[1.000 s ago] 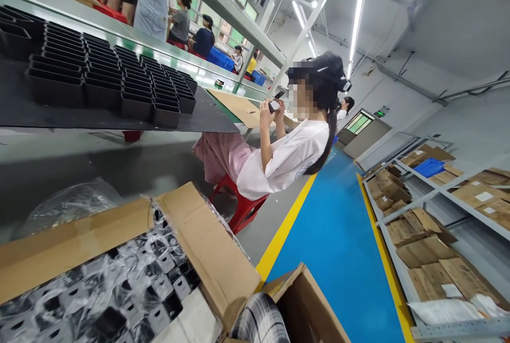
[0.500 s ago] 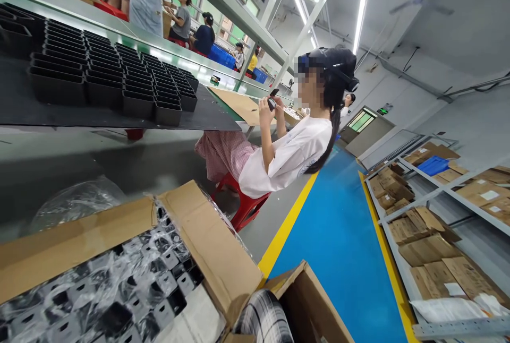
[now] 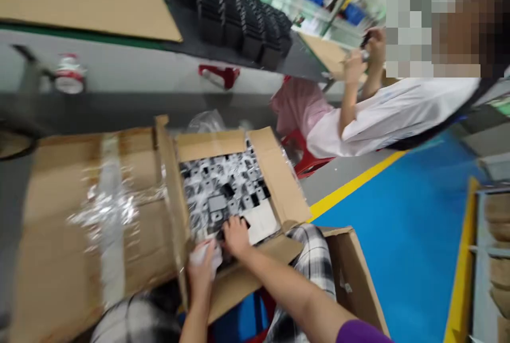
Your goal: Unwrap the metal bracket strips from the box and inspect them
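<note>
Both my hands are at the near side of an open cardboard box (image 3: pixel 283 181) filled with small black box-shaped parts (image 3: pixel 217 204) wrapped in clear plastic film. At its left corner my left hand (image 3: pixel 201 271) is closed around a crumpled piece of whitish plastic wrapping (image 3: pixel 213 255). My right hand (image 3: pixel 237 237) reaches inside, its fingers curled over a dark part that they largely hide. A flat pale sheet (image 3: pixel 265 222) lies on the parts just right of that hand. Motion blur hides fine detail.
A closed, taped carton (image 3: pixel 67 215) stands to the left, and another open box (image 3: pixel 354 279) to the right. Rows of black open-topped containers (image 3: pixel 243 24) stand on the dark bench. A co-worker in a white shirt (image 3: pixel 390 114) sits on a red stool at right.
The view has swung left and down. Both my hands, out of sight before, now show at the parts box. The co-worker still holds a small dark object.
</note>
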Available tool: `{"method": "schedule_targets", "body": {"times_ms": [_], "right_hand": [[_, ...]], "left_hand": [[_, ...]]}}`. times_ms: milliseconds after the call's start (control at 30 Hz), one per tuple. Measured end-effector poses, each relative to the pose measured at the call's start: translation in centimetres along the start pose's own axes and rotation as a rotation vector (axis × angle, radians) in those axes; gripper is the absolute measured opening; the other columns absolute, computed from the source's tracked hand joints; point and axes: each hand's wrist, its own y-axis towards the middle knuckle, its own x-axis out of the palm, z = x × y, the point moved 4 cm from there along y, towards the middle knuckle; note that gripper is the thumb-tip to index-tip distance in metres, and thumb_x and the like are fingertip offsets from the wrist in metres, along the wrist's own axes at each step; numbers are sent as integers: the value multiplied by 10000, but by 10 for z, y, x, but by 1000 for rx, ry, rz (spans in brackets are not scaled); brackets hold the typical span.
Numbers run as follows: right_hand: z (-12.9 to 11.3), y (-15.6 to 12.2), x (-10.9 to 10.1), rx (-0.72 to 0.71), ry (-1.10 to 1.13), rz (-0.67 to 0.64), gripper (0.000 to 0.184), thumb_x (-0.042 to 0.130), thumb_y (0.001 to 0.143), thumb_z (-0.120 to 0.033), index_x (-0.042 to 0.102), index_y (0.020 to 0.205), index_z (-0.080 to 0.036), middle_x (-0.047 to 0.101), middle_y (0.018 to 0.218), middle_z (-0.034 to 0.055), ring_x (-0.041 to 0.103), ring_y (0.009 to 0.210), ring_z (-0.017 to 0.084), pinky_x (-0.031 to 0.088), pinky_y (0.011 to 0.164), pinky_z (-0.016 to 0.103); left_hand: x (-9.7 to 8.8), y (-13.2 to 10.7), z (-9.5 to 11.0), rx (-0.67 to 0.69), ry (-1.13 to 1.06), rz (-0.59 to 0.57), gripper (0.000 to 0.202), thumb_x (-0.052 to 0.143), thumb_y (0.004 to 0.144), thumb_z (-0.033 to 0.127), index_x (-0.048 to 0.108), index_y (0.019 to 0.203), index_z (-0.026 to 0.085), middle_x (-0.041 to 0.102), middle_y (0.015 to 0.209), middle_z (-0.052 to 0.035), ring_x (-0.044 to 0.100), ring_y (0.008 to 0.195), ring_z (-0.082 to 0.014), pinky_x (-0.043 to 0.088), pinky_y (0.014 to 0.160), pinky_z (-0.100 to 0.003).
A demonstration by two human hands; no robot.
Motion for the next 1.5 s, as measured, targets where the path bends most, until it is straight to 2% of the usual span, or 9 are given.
{"method": "schedule_targets", "body": {"times_ms": [133, 300, 600, 833, 1033, 1133, 1233, 1367, 1500], "right_hand": [[11, -12, 0, 46, 175, 31, 441, 603, 903, -468, 628, 1193, -137, 608, 1225, 171, 526, 1172, 320, 424, 980, 452], [19, -6, -5, 114, 283, 101, 317, 542, 932, -317, 635, 1194, -165, 614, 1187, 130, 527, 1161, 295, 412, 973, 403], [6, 19, 2, 71, 260, 116, 475, 503, 900, -177, 530, 1373, -138, 601, 1317, 154, 497, 1220, 312, 395, 1011, 431], [19, 21, 5, 104, 337, 143, 431, 483, 856, -102, 559, 1280, -122, 708, 1002, 147, 537, 1135, 311, 410, 974, 422], [43, -12, -14, 137, 840, 358, 426, 575, 809, -242, 585, 1227, -159, 627, 850, 51, 577, 868, 227, 466, 847, 350], [43, -28, -7, 175, 1268, 250, 487, 693, 718, -375, 617, 1164, -194, 560, 711, -33, 532, 690, 161, 464, 758, 308], [29, -36, 3, 199, 1533, 76, 511, 789, 597, -398, 659, 1056, -213, 565, 675, -53, 535, 674, 140, 461, 760, 296], [15, -40, 6, 212, 1552, -22, 462, 759, 624, -499, 675, 977, -214, 647, 763, 2, 590, 759, 172, 473, 732, 299], [19, -40, 3, 224, 1461, 25, 431, 707, 671, -541, 658, 940, -207, 612, 700, -14, 568, 708, 162, 463, 705, 292]], "left_hand": [[-38, 3, -28, -17, 68, 2, 397, 796, 629, 511, 661, 640, 137, 607, 539, -5, 579, 528, -155, 439, 507, -264], [-31, 10, -37, 26, 43, 11, 433, 720, 688, 570, 651, 648, 145, 645, 596, -24, 601, 577, -147, 449, 544, -240], [-28, 11, -41, 24, 8, -57, 495, 710, 667, 614, 718, 765, 128, 726, 699, -88, 685, 648, -185, 510, 586, -251], [-33, 14, -50, 12, 47, -33, 516, 709, 660, 638, 722, 758, 131, 711, 669, -68, 674, 625, -187, 484, 549, -251], [-30, 15, -44, 46, 40, -54, 467, 696, 717, 596, 723, 903, 169, 758, 809, -84, 718, 833, -227, 542, 786, -319], [-24, 14, -41, 50, 25, -96, 503, 666, 768, 588, 711, 1098, 211, 764, 1054, -99, 688, 1070, -243, 502, 955, -345], [-21, 12, -42, 21, 10, -120, 547, 595, 798, 651, 734, 1032, 176, 761, 1059, -132, 696, 1052, -279, 524, 920, -368], [-24, 13, -46, 26, -37, -73, 593, 557, 804, 665, 712, 1057, 151, 760, 1042, -129, 716, 986, -256, 549, 856, -338], [-29, 18, -49, 37, -32, -14, 517, 624, 757, 612, 717, 958, 144, 761, 956, -119, 718, 924, -255, 547, 823, -333]]}}
